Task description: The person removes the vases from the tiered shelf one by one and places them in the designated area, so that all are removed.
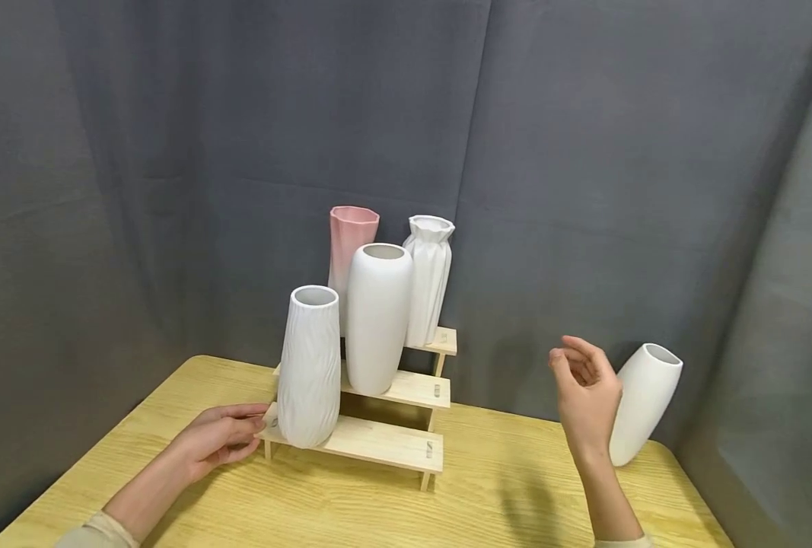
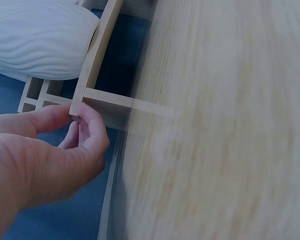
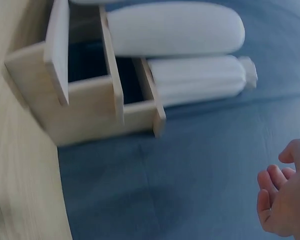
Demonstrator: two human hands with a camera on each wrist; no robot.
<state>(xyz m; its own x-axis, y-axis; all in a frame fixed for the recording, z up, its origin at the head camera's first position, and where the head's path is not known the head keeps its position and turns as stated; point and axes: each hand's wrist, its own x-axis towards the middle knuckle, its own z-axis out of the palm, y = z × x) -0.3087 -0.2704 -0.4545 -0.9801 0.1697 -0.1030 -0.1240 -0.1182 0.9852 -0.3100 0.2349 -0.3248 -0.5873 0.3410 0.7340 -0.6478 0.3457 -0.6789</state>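
My left hand [image 1: 217, 441] [image 2: 50, 155] pinches the left end of the lowest step of a wooden stand [image 1: 385, 443] [image 2: 97, 50], thumb on one face and fingers on the other. Beside it on that step stands a white wavy-ribbed vase [image 1: 310, 373] [image 2: 45, 40]. My right hand [image 1: 589, 396] [image 3: 287, 195] is raised above the table, fingers loosely curled and holding nothing. Just right of it, a smooth white vase [image 1: 645, 399] stands on the table, partly behind the hand in the head view.
On the middle step stands a smooth white vase [image 1: 380, 320] [image 3: 175, 30]. The top step holds a pink-and-white vase [image 1: 352, 236] and a white pleated vase [image 1: 429, 281] [image 3: 197, 79]. Grey curtains [image 1: 584, 152] hang close behind the wooden table [image 1: 488, 502].
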